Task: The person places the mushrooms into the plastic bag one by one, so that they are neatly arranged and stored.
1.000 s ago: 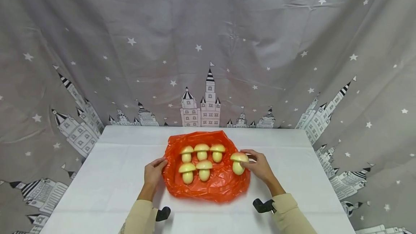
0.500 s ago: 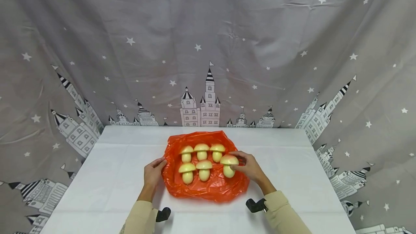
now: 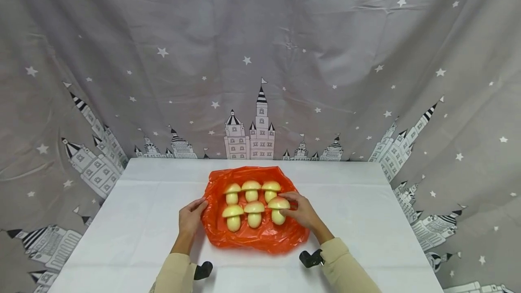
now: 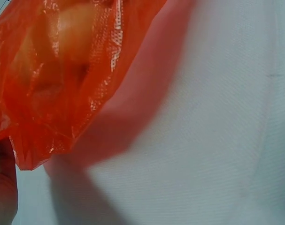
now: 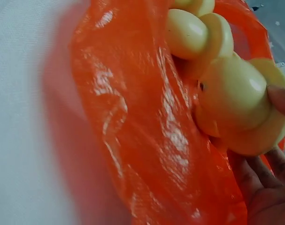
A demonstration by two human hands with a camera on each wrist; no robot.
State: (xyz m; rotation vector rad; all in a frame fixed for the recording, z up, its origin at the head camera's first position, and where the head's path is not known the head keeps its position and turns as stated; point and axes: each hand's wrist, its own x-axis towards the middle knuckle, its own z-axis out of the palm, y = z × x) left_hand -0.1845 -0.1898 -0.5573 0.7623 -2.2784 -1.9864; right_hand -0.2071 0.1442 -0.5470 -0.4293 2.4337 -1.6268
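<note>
An orange-red plastic bag (image 3: 260,239) lies opened out with its edges standing up. Several yellow toy mushrooms (image 3: 254,218) sit inside it in two rows. With the fingers of my right hand (image 3: 304,213) I grip one mushroom (image 3: 278,217) by cap and stem at the right end of the front row. In the right wrist view this mushroom (image 5: 234,93) is close beside its neighbour; whether it touches the bag's bottom is hidden. My left hand (image 3: 190,218) pinches the bag's left rim, and in the left wrist view the bag (image 4: 62,93) hides part of those fingers.
A white-covered table (image 3: 142,220) extends around the bag. Behind it hangs a grey curtain (image 3: 260,35) printed with stars and castles. Black devices (image 3: 203,270) protrude from both sleeves.
My right hand has carried the mushroom leftward and slightly down, from the bag's right rim to beside the front-row mushrooms. My left hand stays on the left rim.
</note>
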